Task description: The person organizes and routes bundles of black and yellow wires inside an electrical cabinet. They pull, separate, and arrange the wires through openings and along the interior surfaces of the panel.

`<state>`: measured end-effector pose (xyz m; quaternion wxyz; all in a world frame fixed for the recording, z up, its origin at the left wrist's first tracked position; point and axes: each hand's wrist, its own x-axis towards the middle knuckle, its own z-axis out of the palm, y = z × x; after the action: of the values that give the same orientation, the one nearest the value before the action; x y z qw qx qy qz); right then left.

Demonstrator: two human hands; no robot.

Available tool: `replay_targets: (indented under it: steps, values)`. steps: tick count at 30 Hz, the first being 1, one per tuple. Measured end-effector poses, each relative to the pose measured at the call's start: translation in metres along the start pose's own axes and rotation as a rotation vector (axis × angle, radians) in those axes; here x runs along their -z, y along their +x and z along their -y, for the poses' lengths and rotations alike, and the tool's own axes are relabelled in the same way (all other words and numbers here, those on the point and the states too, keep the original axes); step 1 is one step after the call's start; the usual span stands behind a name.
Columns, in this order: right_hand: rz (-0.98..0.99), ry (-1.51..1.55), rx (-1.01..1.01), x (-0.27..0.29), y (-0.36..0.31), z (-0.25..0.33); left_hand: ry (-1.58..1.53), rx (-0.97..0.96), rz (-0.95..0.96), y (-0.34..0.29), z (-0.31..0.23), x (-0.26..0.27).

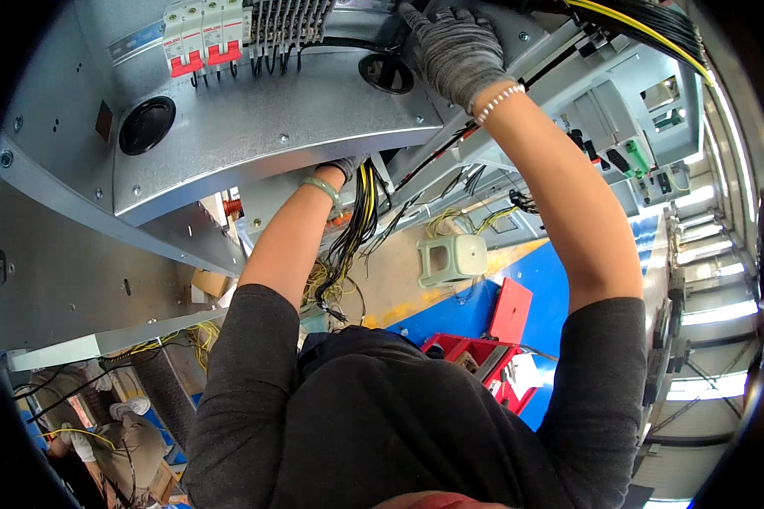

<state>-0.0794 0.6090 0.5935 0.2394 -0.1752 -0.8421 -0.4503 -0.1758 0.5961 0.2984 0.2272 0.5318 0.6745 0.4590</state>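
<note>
My right hand (463, 55), in a grey knit glove, reaches up to the metal panel beside a black-rimmed hole (386, 74). Its index finger points up and left, apart from the others, and I see nothing held in it. My left hand (345, 166), also gloved, goes in under the front lip of the galvanized metal shelf (255, 110); its fingers are hidden there. Right by that wrist hangs a bundle of black and yellow wires (356, 220). On the shelf's back rail sit circuit breakers (202, 38) with red levers, next to a terminal strip (289, 25) with black wires.
A second black-rimmed hole (147, 125) is at the shelf's left. Black and yellow cables (654, 30) run at the upper right. Below stand a pale green stool (454, 259) and an open red toolbox (484, 365). Another person (127, 450) is at the lower left.
</note>
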Motion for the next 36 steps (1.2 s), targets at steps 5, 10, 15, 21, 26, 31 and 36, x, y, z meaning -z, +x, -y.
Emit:
replay_targets:
  steps: [5,10,15,21,26,31,36]
  values:
    - [0.154,0.520,0.058,0.048,-0.073,0.014,0.023,0.045,0.000,0.003,0.006,0.008]
    - [0.428,0.918,-0.275,0.070,-0.248,0.070,0.058,0.041,0.006,0.003,-0.001,0.009]
    - [1.072,0.851,-0.802,0.113,-0.478,0.170,0.102,0.072,0.061,0.006,-0.003,0.001]
    - [1.944,0.886,-0.823,0.161,-0.652,0.231,0.181,0.099,0.067,-0.006,-0.015,0.011]
    - [1.695,1.036,-0.212,0.128,-0.669,0.207,0.449,0.105,-0.098,-0.052,-0.069,0.025]
    - [1.459,1.030,-0.134,0.036,-0.608,0.197,0.324,-0.007,-0.271,-0.111,-0.064,0.026]
    - [0.911,1.545,-0.825,-0.020,-0.477,0.190,0.468,-0.054,-0.383,-0.157,-0.051,0.016]
